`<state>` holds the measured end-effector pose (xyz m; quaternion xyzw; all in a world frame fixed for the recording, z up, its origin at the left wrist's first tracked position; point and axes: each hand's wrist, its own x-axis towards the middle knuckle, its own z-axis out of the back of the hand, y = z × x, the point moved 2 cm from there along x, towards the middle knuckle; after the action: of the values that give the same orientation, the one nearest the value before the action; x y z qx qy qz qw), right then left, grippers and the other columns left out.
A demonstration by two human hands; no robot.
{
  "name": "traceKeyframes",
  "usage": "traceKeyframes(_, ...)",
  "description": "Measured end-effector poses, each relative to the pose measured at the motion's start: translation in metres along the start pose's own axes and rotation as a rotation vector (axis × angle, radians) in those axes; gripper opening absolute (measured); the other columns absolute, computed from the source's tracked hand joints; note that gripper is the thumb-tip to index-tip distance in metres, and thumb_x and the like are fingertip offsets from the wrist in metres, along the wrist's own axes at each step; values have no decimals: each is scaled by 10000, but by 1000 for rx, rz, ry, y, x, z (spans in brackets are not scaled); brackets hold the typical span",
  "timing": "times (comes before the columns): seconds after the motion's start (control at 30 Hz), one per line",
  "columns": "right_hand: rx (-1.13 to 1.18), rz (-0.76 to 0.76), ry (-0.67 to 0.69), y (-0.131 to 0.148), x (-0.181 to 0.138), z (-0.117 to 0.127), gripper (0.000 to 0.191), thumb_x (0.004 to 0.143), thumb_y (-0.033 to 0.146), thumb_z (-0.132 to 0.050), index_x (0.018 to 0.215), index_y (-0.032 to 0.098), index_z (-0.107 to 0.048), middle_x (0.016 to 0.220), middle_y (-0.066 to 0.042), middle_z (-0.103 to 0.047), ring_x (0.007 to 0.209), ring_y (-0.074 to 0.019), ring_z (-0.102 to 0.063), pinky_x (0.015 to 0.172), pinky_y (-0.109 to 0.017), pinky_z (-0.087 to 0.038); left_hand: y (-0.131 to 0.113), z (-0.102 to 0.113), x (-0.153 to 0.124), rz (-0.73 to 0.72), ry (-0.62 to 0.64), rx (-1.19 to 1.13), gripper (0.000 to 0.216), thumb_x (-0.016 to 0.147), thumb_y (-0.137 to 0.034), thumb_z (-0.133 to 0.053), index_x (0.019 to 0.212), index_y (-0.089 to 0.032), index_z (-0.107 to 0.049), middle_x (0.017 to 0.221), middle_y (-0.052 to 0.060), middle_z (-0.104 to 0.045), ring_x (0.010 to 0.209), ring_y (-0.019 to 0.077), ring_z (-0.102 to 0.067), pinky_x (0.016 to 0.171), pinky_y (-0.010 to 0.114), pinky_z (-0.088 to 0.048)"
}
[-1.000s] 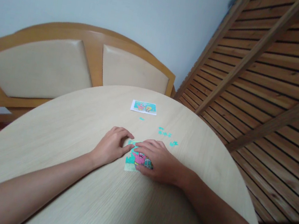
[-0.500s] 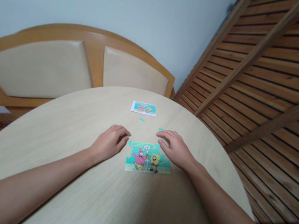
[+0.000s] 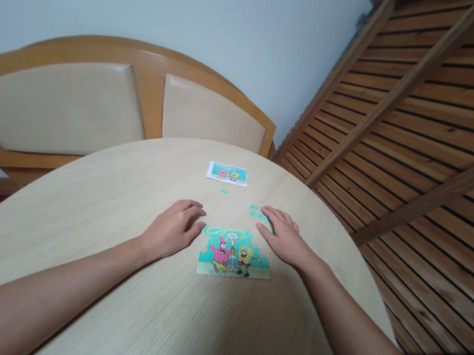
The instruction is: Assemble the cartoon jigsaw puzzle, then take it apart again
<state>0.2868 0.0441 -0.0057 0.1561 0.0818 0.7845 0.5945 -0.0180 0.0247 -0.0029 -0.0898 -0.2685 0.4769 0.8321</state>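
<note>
A puzzle (image 3: 223, 264), long side running left to right, is laid on the table (image 3: 142, 318) between a left hand (image 3: 171, 228) by its far left corner and a right hand (image 3: 284, 241) beside loose pieces (image 3: 253, 214) beyond — hands apart, thumbs parted from fingers.

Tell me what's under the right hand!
Small turquoise puzzle pieces peek out beside the right hand. Whatever its palm and fingers cover is hidden, so I can't tell.

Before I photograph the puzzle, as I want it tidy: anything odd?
Yes: the puzzle has a ragged upper right corner where pieces are missing, and a turquoise piece lies alone near the picture sheet.
</note>
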Motion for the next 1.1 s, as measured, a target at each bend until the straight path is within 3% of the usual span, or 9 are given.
traceKeyframes(0.23, 138, 220, -13, -13, 4, 10, 369, 951, 376, -559, 1287, 250, -641, 1365, -107, -627, 1286, -279, -543, 1098, -516, -399, 0, 0, -1, -14, 6, 17, 289, 961, -370, -505, 1116, -180, -657, 1245, 114, -639, 1172, 284, -593, 1039, 500, -491)
traceKeyframes(0.63, 186, 259, -70, -6, 6, 17, 280, 966, 326, -544, 1182, 257, -706, 1244, -99, -671, 1175, -261, -600, 1053, -485, -441, -2, 1, -3, -16, 19, 41, 346, 980, -443, -478, 1124, -181, -652, 1259, 123, -629, 1194, 294, -578, 1051, 504, -479)
traceKeyframes(0.8, 76, 188, -97, 8, 5, 5, 362, 986, 399, -520, 1306, 289, -650, 1408, -97, -575, 1308, -294, -478, 1078, -528, -392, -3, 2, -3, -42, 21, 38, 348, 974, -447, -504, 1156, -187, -647, 1262, 122, -627, 1203, 301, -567, 1057, 518, -470)
traceKeyframes(0.97, 80, 225, -80, 18, 4, 2, 298, 972, 366, -554, 1215, 278, -701, 1363, -93, -601, 1279, -294, -467, 1068, -523, -380, -25, 11, -5, -248, 60, -55, 322, 994, -366, -498, 1260, -216, -600, 1308, 113, -616, 1242, 278, -548, 1075, 514, -457)
traceKeyframes(1.1, 123, 258, -54, 20, 3, 9, 225, 950, 318, -591, 1120, 263, -727, 1225, -81, -678, 1223, -287, -485, 1055, -510, -373, -44, 15, -12, -484, 224, -111, 392, 985, -328, -528, 1366, -241, -552, 1416, 104, -575, 1331, 276, -509, 1105, 494, -440)
